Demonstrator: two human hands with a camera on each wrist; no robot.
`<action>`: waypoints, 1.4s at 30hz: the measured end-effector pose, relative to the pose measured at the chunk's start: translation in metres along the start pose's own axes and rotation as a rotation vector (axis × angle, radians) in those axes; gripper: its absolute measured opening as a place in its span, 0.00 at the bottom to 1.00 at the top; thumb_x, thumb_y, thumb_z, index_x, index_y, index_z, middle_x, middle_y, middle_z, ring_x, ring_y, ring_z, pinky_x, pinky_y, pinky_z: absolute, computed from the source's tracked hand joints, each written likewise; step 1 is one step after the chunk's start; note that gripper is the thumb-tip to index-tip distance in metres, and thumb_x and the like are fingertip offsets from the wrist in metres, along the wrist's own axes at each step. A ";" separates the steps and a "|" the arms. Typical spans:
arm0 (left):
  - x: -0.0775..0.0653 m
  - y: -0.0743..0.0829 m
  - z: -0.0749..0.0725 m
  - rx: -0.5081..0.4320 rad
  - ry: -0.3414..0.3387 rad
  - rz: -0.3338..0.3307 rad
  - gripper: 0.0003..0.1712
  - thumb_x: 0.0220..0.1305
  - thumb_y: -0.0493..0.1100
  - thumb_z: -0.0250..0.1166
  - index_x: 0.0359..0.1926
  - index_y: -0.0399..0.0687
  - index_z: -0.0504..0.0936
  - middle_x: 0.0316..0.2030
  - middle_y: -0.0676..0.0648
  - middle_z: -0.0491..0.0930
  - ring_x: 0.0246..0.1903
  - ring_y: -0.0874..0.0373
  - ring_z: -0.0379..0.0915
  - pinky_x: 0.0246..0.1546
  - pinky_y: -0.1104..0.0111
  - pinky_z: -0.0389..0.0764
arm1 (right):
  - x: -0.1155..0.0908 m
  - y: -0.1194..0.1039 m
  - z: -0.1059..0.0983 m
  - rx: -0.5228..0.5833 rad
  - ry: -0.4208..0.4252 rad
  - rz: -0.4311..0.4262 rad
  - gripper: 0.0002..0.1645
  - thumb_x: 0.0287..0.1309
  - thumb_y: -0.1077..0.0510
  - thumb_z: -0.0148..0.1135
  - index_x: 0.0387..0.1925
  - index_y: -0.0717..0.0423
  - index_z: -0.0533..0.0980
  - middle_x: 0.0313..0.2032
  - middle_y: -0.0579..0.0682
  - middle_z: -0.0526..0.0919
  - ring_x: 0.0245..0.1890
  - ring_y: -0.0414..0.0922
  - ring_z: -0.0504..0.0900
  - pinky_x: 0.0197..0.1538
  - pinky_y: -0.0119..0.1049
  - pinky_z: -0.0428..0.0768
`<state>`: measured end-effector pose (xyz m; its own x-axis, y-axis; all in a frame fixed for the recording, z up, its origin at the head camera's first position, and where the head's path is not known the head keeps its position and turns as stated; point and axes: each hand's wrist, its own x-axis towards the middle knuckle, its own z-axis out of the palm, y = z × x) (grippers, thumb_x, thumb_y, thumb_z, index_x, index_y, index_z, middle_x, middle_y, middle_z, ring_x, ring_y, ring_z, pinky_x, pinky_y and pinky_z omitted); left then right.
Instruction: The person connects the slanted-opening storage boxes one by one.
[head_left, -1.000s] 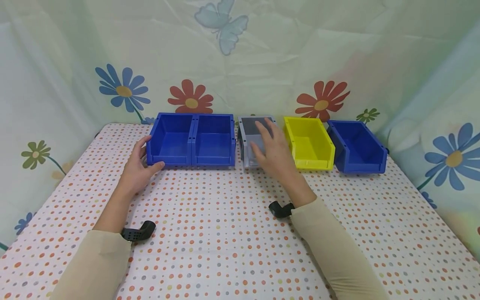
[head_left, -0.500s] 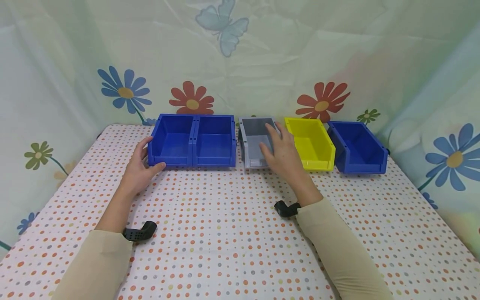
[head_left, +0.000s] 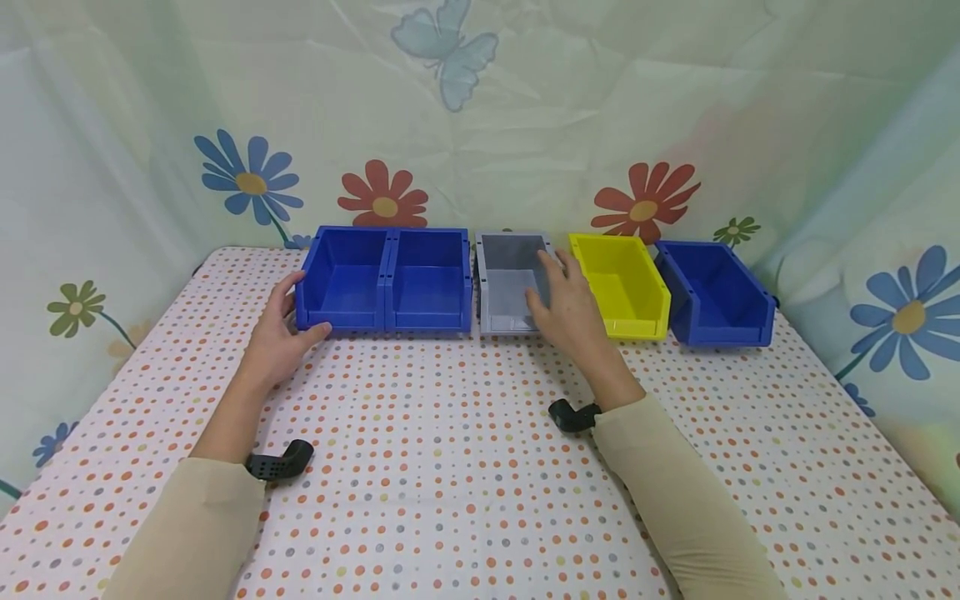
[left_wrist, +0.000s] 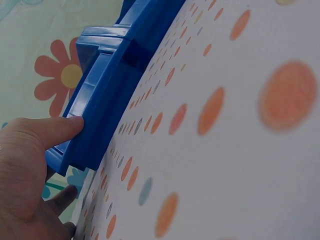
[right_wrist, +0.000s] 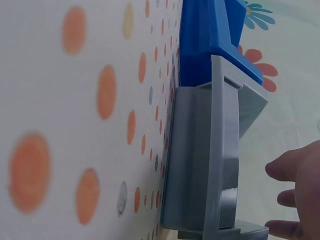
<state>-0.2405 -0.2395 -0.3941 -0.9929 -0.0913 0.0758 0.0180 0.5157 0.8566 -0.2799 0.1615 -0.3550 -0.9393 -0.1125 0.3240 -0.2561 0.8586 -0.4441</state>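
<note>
Two blue storage bins stand side by side in the head view, a left blue bin [head_left: 347,287] and a second blue bin [head_left: 429,287] against it. My left hand [head_left: 277,337] grips the left bin's front left corner, thumb [left_wrist: 67,131] on the front lip and fingers around the side. Right of them sits a grey bin [head_left: 508,292], its left side close against the second blue bin. My right hand [head_left: 572,317] is at the grey bin's right wall, with fingers spread and loosely bent. In the right wrist view the thumb stands clear of the bin [right_wrist: 192,160].
A yellow bin [head_left: 618,287] stands right of the grey one, with a gap behind the right hand. Another blue bin [head_left: 716,296] stands at the far right, turned slightly. Dotted cloth [head_left: 435,467] covers the table. A flowered curtain [head_left: 525,133] hangs behind the row.
The grey bin has shifted slightly left toward the second blue bin and sits straighter. My right hand has moved right, off the bin's middle to its right wall. My left hand stays put.
</note>
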 end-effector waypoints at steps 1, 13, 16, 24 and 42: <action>0.000 0.000 0.000 -0.001 0.000 0.000 0.53 0.71 0.39 0.65 0.83 0.67 0.42 0.82 0.36 0.48 0.81 0.35 0.44 0.76 0.37 0.56 | 0.000 0.000 0.000 0.015 -0.005 0.006 0.40 0.73 0.53 0.57 0.79 0.58 0.58 0.79 0.65 0.55 0.75 0.64 0.64 0.76 0.61 0.66; -0.001 0.002 -0.001 0.011 -0.005 -0.002 0.53 0.72 0.40 0.65 0.84 0.68 0.41 0.82 0.36 0.47 0.80 0.34 0.45 0.76 0.37 0.57 | 0.003 0.002 -0.002 0.226 -0.047 0.164 0.38 0.66 0.68 0.47 0.77 0.67 0.58 0.74 0.69 0.61 0.74 0.65 0.64 0.76 0.60 0.65; -0.001 0.002 -0.001 0.009 -0.006 -0.006 0.53 0.72 0.40 0.65 0.84 0.68 0.41 0.82 0.36 0.47 0.81 0.34 0.44 0.76 0.37 0.56 | 0.003 0.002 -0.002 0.259 -0.034 0.179 0.37 0.65 0.69 0.46 0.76 0.67 0.61 0.73 0.69 0.64 0.72 0.64 0.66 0.75 0.59 0.67; -0.001 0.000 -0.001 -0.004 -0.007 -0.014 0.53 0.72 0.39 0.65 0.83 0.68 0.41 0.82 0.37 0.46 0.81 0.36 0.43 0.76 0.38 0.56 | 0.003 0.002 -0.001 0.292 -0.007 0.205 0.36 0.64 0.70 0.48 0.74 0.63 0.66 0.67 0.69 0.69 0.61 0.61 0.71 0.69 0.57 0.75; 0.002 0.000 -0.001 0.010 -0.004 -0.019 0.54 0.72 0.41 0.66 0.83 0.69 0.41 0.82 0.37 0.47 0.81 0.36 0.44 0.77 0.38 0.55 | 0.004 0.000 -0.009 0.348 0.091 0.177 0.35 0.64 0.68 0.47 0.73 0.65 0.67 0.63 0.68 0.72 0.53 0.59 0.70 0.55 0.45 0.73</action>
<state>-0.2420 -0.2402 -0.3931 -0.9935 -0.0982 0.0575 -0.0023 0.5223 0.8528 -0.2816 0.1657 -0.3458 -0.9557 0.0802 0.2831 -0.1689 0.6383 -0.7510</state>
